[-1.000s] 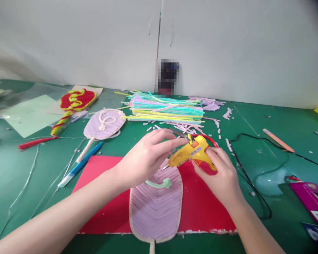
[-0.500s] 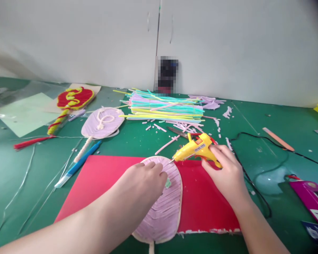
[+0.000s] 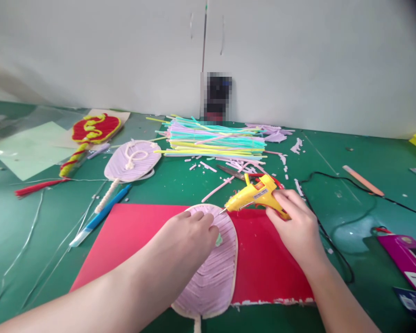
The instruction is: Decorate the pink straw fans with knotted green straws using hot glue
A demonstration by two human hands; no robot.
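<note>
A yellow hot glue gun [image 3: 253, 194] is gripped in my right hand [image 3: 298, 226], its metal nozzle pointing left at the upper part of a lilac fan [image 3: 222, 273]. The fan, ribbed and edged in cream, lies on a red sheet [image 3: 270, 259] with its handle towards me. Over the fan's upper left is my left hand [image 3: 192, 236], fingers curled down and closed; whatever they pinch is hidden beneath them. A small pale green piece [image 3: 218, 239] sits on the fan just right of those fingers.
Behind lie a bundle of coloured pipe cleaners [image 3: 215, 138], lilac scraps and scissors [image 3: 232, 172]. To the left are a second lilac fan [image 3: 135, 159], a red fan [image 3: 97, 128] and a blue pen-like tool [image 3: 104, 215]. A black cord [image 3: 336, 252] runs along the right.
The whole view has shifted very slightly. Both hands, the glue gun and the fan hold nearly the same places.
</note>
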